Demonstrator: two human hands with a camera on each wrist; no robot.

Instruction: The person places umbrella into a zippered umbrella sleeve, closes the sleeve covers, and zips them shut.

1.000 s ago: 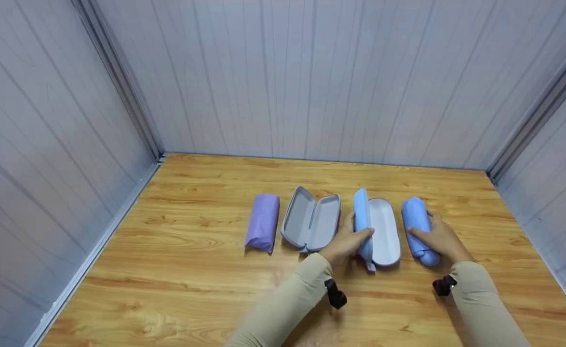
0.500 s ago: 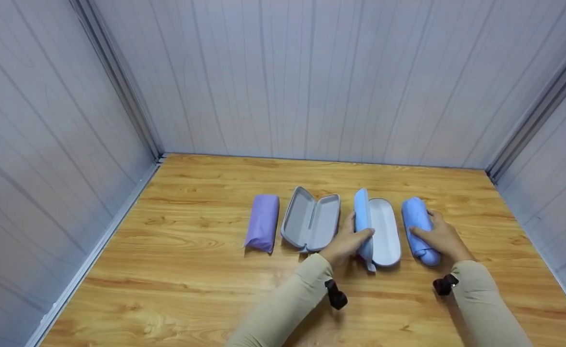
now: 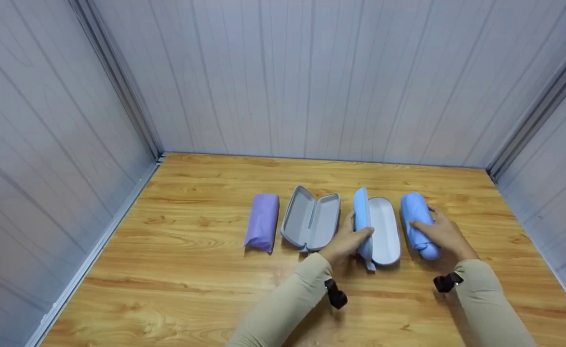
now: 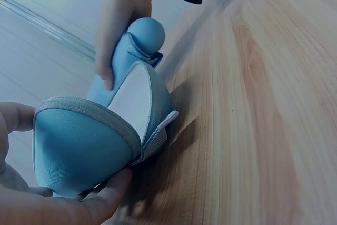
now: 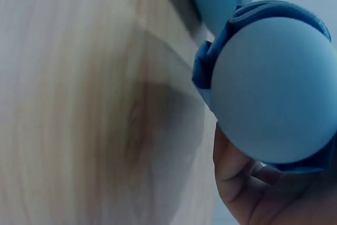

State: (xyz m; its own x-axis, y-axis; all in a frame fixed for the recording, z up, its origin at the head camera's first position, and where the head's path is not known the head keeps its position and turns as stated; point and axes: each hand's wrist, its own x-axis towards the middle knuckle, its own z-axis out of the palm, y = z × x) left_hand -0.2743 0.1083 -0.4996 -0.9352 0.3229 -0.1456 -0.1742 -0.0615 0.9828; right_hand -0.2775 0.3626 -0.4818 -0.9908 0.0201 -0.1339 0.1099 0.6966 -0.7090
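Clutching the open blue case (image 3: 384, 231) by its raised half, that's the left hand (image 3: 344, 243) in the head view; the right hand (image 3: 446, 235) grips the blue bundle (image 3: 414, 209), closer to the table's (image 3: 167, 289) right edge. Left wrist: fingers (image 4: 113, 188) around that half. Right wrist: bundle's rounded end (image 5: 274, 90) facing the camera.

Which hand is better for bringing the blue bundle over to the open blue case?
Probably the right hand: it grips the blue bundle, right beside the blue case. The left hand is busy holding the case's raised half.
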